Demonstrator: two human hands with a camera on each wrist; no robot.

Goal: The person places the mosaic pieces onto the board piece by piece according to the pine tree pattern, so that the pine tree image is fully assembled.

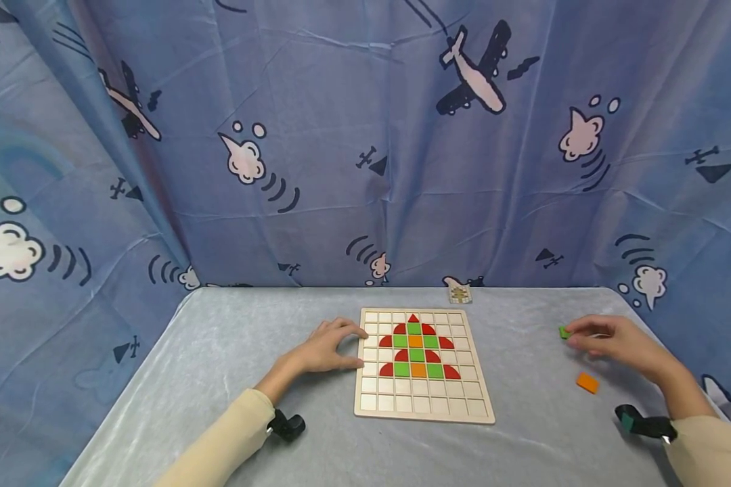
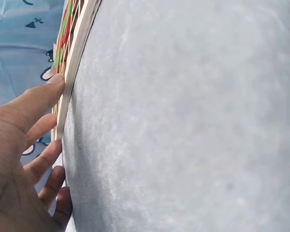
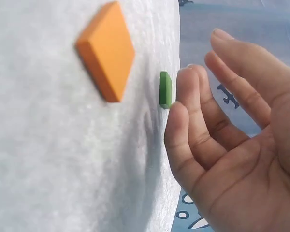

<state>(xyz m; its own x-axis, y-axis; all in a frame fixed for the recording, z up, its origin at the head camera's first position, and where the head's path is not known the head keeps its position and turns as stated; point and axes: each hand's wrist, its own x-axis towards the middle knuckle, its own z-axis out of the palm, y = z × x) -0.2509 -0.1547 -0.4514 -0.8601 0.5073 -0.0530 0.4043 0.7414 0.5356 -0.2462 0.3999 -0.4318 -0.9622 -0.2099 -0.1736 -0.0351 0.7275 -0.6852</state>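
A wooden grid board (image 1: 423,399) lies on the table, bearing red, green and orange pieces in a tree-like pattern. My left hand (image 1: 325,346) rests at its left edge, thumb and fingers spread apart; in the left wrist view the thumb (image 2: 53,87) touches the board's rim (image 2: 75,58). On the right, my right hand (image 1: 609,341) hovers by a green tile (image 1: 564,333). In the right wrist view that tile (image 3: 165,90) lies on the cloth near the loosely bent fingers (image 3: 181,130), with nothing pinched. Nearer the front lies an orange tile (image 1: 587,383), also flat.
A small pattern card (image 1: 459,293) lies at the table's back edge, behind the board. A pale cloth (image 1: 268,318) covers the table. Blue printed curtain (image 1: 317,135) hangs along the back and sides.
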